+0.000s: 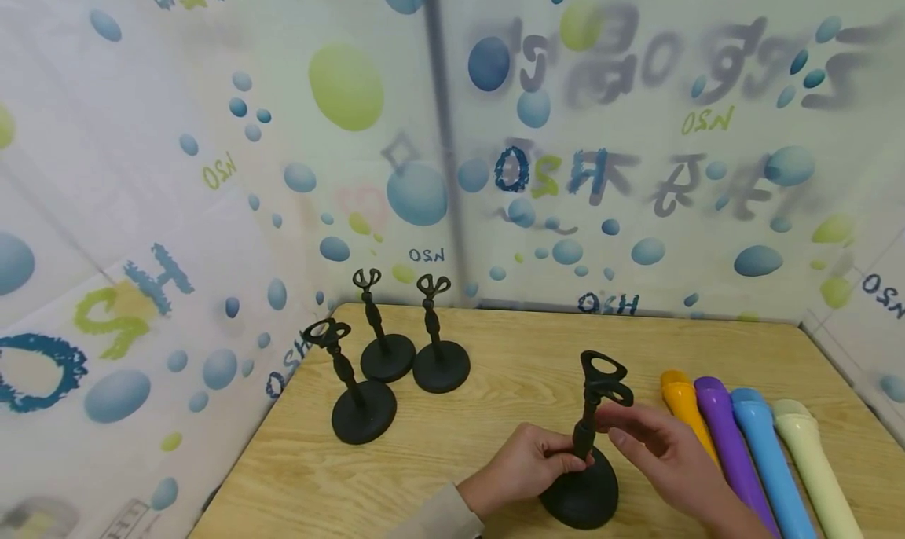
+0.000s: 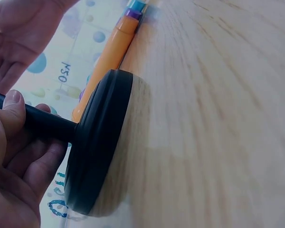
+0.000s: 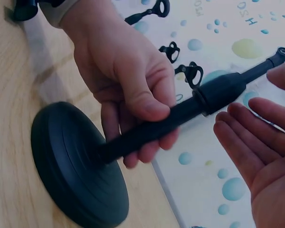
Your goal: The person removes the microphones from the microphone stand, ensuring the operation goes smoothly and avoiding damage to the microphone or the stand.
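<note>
A black desktop microphone stand (image 1: 583,496) with a round base and a twin-loop clip stands near the front of the table. My left hand (image 1: 523,464) grips its pole low down, just above the base, thumb on the near side and fingers round the back in the right wrist view. Beside the upper pole is my right hand (image 1: 672,456), palm towards the stand. Its fingers (image 3: 242,137) are extended and not wrapped round the pole. In the left wrist view the base (image 2: 102,142) is edge-on at the wooden surface.
Three similar black stands (image 1: 364,409) are grouped at the table's left back. To the right lie several toy-like microphones side by side: orange (image 1: 680,401), purple (image 1: 731,445), light blue (image 1: 767,452) and cream (image 1: 809,452). A patterned curtain (image 1: 495,232) borders the wooden table (image 1: 523,358).
</note>
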The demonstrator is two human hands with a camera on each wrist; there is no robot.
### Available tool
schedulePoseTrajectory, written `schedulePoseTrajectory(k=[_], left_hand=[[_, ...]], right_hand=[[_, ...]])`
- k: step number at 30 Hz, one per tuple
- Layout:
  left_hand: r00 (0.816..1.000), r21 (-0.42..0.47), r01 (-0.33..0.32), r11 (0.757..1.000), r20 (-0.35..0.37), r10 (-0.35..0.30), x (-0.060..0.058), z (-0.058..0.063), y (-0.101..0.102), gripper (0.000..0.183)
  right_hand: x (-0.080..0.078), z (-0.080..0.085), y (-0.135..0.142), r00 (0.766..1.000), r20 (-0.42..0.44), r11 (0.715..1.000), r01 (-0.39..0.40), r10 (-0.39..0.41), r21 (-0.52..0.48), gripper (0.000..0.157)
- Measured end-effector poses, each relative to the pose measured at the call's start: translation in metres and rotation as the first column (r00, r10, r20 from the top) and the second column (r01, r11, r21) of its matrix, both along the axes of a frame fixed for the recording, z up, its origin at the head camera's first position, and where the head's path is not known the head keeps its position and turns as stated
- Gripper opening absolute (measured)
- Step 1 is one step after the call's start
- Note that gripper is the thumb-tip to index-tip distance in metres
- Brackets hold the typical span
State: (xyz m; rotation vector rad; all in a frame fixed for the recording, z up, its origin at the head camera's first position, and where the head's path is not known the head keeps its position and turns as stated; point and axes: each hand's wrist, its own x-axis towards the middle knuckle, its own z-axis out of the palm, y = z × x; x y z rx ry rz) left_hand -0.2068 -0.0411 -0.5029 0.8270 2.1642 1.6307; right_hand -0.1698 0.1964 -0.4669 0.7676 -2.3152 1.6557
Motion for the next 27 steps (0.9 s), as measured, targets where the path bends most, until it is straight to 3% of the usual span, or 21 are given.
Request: schedulePoseTrajectory(k=[7,14,18,24,27], left_hand=[[1.000,0.011,0.010,1.000,-0.028,-0.010,-0.001,-0.001,-0.001,0.020],[0.996,0.024,0.039,0.999,-0.079,-0.037,-0.001,-0.003,-0.002,0.022],[0.996,0.027,0.033,0.999,-0.082,-0.031,-0.001,-0.002,-0.003,0.022],[0.997,0.028,0.027,0.999,-0.075,-0.025,-0.001,-0.001,-0.003,0.023],[0.997,0.028,0.031,0.999,-0.077,-0.029,-0.001,-0.001,-0.003,0.024]], right_hand=[[0.000,0.006,-0.013,0.998,-0.030,0.998,-0.064,0.063,-0.015,0.035],[0.001,0.010,-0.025,1.000,0.018,1.000,0.001,-0.001,0.028,0.028],[0.002,0.007,-0.032,0.996,0.051,0.996,0.078,-0.080,0.034,0.026],[0.003,0.002,-0.044,0.948,0.219,0.973,0.227,-0.232,0.045,0.023],[0.005,0.001,-0.048,0.928,0.255,0.962,0.270,-0.272,0.041,0.022]])
